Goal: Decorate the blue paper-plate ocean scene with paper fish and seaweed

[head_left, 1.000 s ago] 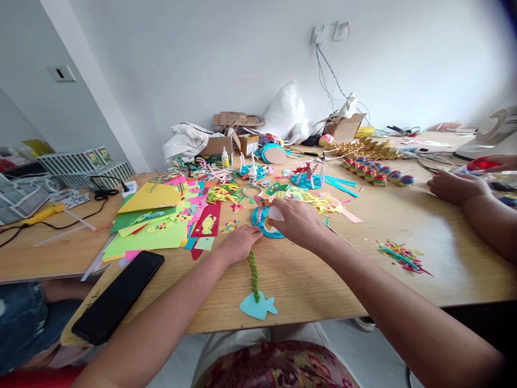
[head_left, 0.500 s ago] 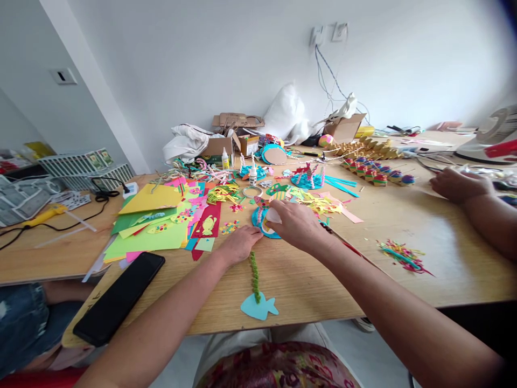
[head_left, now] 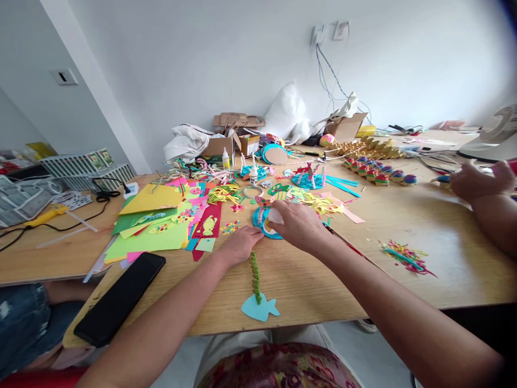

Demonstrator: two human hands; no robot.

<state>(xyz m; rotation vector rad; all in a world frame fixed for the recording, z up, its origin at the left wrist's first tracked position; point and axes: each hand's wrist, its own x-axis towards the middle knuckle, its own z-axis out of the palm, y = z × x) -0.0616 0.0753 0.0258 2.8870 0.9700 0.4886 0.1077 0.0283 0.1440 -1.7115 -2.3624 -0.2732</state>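
My right hand (head_left: 299, 223) is closed around a white glue bottle (head_left: 276, 216), mostly hidden by the fingers and held low over a round blue craft base (head_left: 258, 220). My left hand (head_left: 241, 243) has its fingertips together on the near edge of that base, steadying it against the table. On the base stand a pink twisted stem and a red paper fish (head_left: 263, 202) with dots. Closer to me lie a fuzzy green pipe cleaner (head_left: 256, 275) and a light blue paper fish (head_left: 259, 308), the stem's lower end touching the fish.
Coloured paper sheets (head_left: 149, 231) are piled at left, beside a black phone (head_left: 120, 298). Other blue bases (head_left: 309, 179) and a standing glue bottle (head_left: 253, 173) are farther back. Pipe cleaner scraps (head_left: 404, 257) lie at right. Another person's hands (head_left: 480, 180) are at the far right.
My own hands stay almost where they were. At the far right, the other person's hand has shifted rightward, and a second hand now shows beside it.
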